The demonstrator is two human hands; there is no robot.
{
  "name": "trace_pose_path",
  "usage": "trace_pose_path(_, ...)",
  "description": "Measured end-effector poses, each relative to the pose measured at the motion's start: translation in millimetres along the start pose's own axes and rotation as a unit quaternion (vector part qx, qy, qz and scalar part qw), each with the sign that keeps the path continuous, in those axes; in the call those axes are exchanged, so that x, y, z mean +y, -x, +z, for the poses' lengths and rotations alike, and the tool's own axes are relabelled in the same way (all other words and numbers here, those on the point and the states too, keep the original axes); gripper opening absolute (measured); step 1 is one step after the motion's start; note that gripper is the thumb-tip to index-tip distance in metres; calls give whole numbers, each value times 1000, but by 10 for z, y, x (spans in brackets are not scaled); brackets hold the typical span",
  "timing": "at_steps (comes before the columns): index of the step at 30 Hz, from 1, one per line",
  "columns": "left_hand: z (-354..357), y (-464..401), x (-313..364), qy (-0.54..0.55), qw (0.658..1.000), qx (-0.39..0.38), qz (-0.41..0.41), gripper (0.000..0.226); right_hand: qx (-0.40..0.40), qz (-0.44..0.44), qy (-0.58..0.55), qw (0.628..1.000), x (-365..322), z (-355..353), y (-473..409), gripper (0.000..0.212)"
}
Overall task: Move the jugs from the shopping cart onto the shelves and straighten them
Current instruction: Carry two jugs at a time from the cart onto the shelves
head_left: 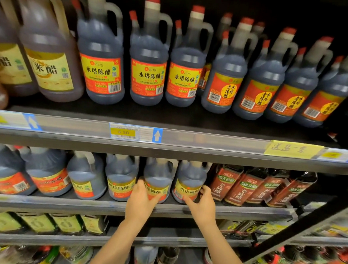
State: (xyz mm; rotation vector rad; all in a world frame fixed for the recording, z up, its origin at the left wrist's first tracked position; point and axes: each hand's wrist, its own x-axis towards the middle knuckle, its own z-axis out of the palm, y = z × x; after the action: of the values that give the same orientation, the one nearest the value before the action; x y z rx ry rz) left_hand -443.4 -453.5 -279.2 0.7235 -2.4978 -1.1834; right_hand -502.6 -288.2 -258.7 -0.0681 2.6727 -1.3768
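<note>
Two bare forearms nearest, reaching up from the bottom edge to the middle shelf (245, 214). Left hand (141, 201) cupped against the front of a dark jug (157, 179), thumb on its left flank, fingers spread over the yellow and red label; palm pressed on, not closed round. Right hand (204, 204) clasped on the neighbouring jug (189, 182), just right of the first, fingertips hooked round its right side, thumb low on the label. Both jugs upright on that shelf, smooth rounded plastic, dark liquid inside, moulded loop handles at the top. Left of them, more jugs of like shape in a row. Right of them, squarer brown bottles (245, 186) with green bands. Above that shelf, a clear plastic price strip (168, 136), glossy, and taller red-capped jugs (148, 56).
</note>
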Motion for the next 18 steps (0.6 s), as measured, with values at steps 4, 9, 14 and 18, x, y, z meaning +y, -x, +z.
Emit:
trace_pose_path(4, -250, 257, 123, -157, 987, 3, 36, 32, -54, -50, 192, 979, -101, -197, 324, 34)
trace_pose_path(9, -561, 687, 324, -364, 917, 30, 161, 38, -59, -176, 381, 906, -344, -396, 740, 35)
trace_pose_path(14, -968, 1107, 423, -416, 901, 30, 122, 34, -50, -261, 404, 875, -648, -477, 1117, 35)
trace_pose_path(18, -1431, 1412, 445, -436, 896, 54, 65, 37, -68, -313, 386, 865, -941, -429, 1459, 32)
